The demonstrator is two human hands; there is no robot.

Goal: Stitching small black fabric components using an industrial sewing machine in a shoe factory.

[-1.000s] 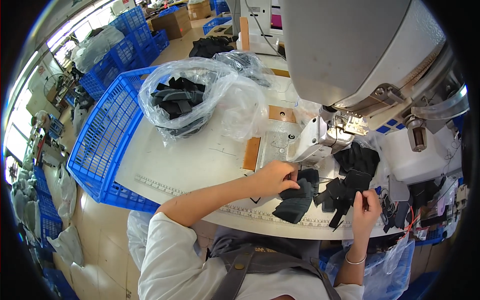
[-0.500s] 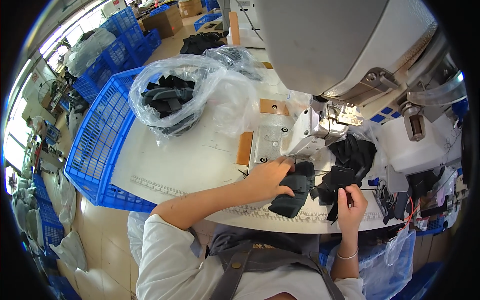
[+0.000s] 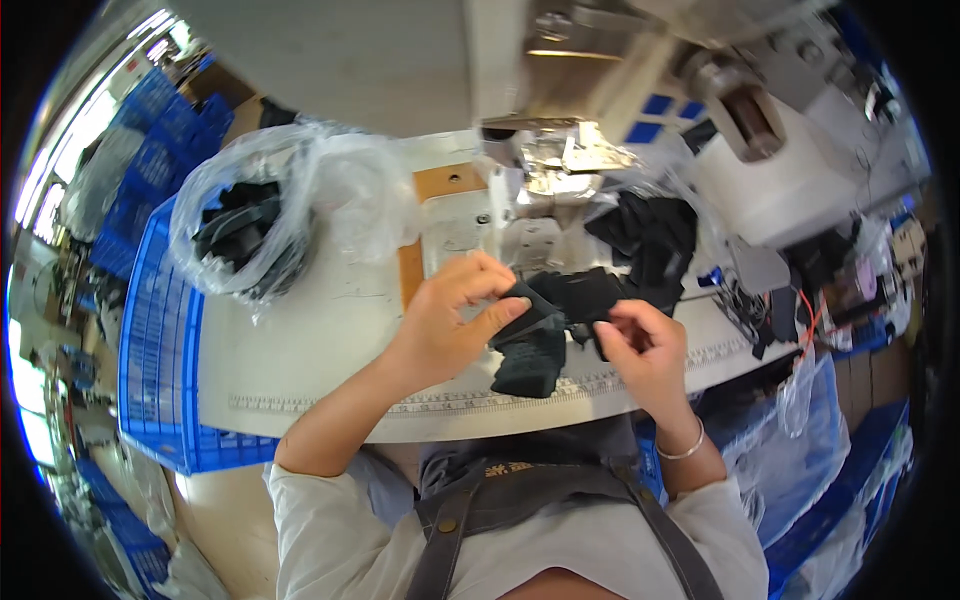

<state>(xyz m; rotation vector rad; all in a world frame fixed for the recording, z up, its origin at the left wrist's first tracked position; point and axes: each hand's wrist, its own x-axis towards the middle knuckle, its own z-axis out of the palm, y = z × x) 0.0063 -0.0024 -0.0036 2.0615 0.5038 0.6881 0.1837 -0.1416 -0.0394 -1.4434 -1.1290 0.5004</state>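
My left hand (image 3: pixel 455 318) is closed, thumb and fingers pinching a dark grey fabric piece (image 3: pixel 530 308) by its left edge. My right hand (image 3: pixel 648 352) has its thumb and curled fingers at the lower right corner of a flat black fabric piece (image 3: pixel 586 294), which reaches across toward the left hand's piece. Below them hangs or lies another dark padded piece (image 3: pixel 530 368); whether it is joined to the held ones I cannot tell. Just beyond the hands stands the sewing machine's metal presser and needle area (image 3: pixel 555 165), blurred by motion.
Black fabric strips (image 3: pixel 650 238) are heaped right of the machine bed. At left, a clear plastic bag (image 3: pixel 345 190) holds dark pieces beside a blue crate (image 3: pixel 155 340). A measuring tape (image 3: pixel 440 402) runs along the table's near edge. Wires and a grey pad (image 3: pixel 757 268) lie at right.
My view has turned to the right. The left hand now pinches a fabric piece instead of resting over the stack, and my right hand has brought the black piece close to it.
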